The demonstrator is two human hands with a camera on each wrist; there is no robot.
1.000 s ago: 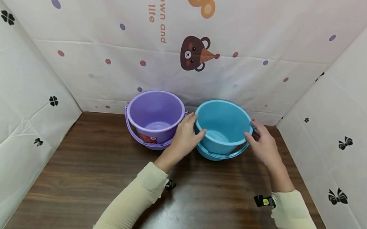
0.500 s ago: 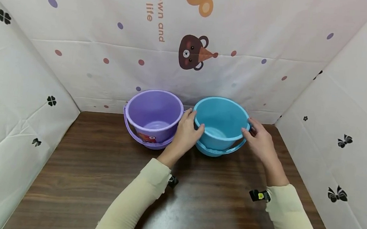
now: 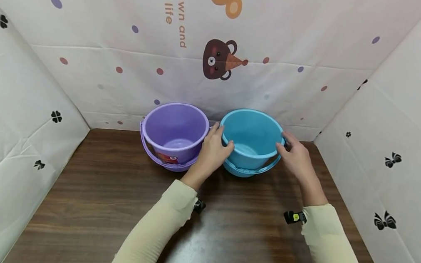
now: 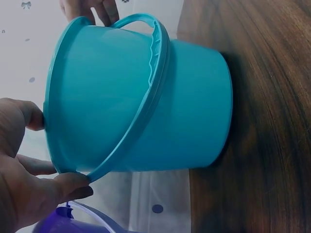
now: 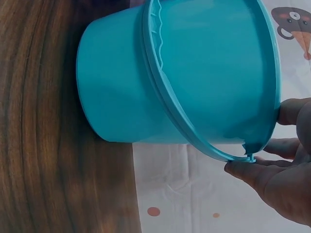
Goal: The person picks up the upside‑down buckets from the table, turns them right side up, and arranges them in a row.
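Note:
A blue plastic bucket [image 3: 249, 162] stands upright on the wooden table near the back wall, its handle hanging down in front. My left hand [image 3: 212, 150] holds the left side of its rim, thumb at the front. In the left wrist view, the left fingers [image 4: 73, 184] lie by the handle's joint. With thumb and fingers, my right hand [image 3: 296, 155] grips the opposite side of the rim, at the other handle joint, as the right wrist view shows. Just left of my left hand stands a purple bucket [image 3: 177, 125], its handle lowered too. Both buckets look empty inside.
Behind the buckets rises a white wall sheet [image 3: 124, 90] with printed bears and dots. White side panels [image 3: 377, 162] bound the brown wooden table [image 3: 114, 198] at left and right. A small black wrist camera [image 3: 295, 217] sits at the right sleeve cuff.
The blue bucket has slid slightly back toward the wall, both hands staying on its rim. It now stands level with the purple bucket. The whole head view has shifted slightly too.

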